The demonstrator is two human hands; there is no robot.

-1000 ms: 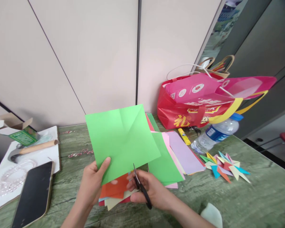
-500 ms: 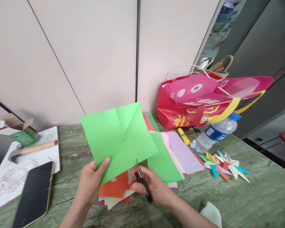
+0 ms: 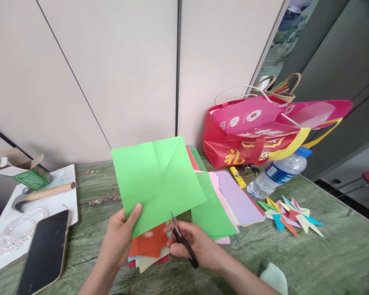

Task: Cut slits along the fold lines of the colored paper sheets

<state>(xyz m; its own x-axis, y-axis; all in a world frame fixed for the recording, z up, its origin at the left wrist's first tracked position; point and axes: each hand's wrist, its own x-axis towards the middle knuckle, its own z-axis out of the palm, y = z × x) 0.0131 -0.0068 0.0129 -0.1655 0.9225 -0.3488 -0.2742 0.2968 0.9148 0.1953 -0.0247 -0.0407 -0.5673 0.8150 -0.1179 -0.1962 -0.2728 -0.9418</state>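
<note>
A square sheet of green paper [image 3: 160, 180] with faint crease lines is pinched at its lower left corner by my left hand [image 3: 121, 227], thumb on top. My right hand [image 3: 195, 241] is wrapped round black-handled scissors [image 3: 184, 241], whose tips meet the sheet's lower edge. Under the sheet and between my hands lie orange, cream and red papers [image 3: 147, 248]. More green paper [image 3: 212, 205] rests on the table to the right, overlapping pink sheets and a lilac sheet [image 3: 235, 194].
Right side: red gift bag [image 3: 221, 143], yellow glue stick [image 3: 238, 177], water bottle [image 3: 276, 172], and folded paper star pieces [image 3: 292, 214]. Left side: phone [image 3: 44, 250], wooden-handled sickle [image 3: 49, 191], beads [image 3: 18, 233], open green box [image 3: 33, 176]. A wall stands behind the table.
The green sheet has shifted slightly right and down. The scissors' tips have moved a little left and down along its lower edge, and their angle has changed slightly.
</note>
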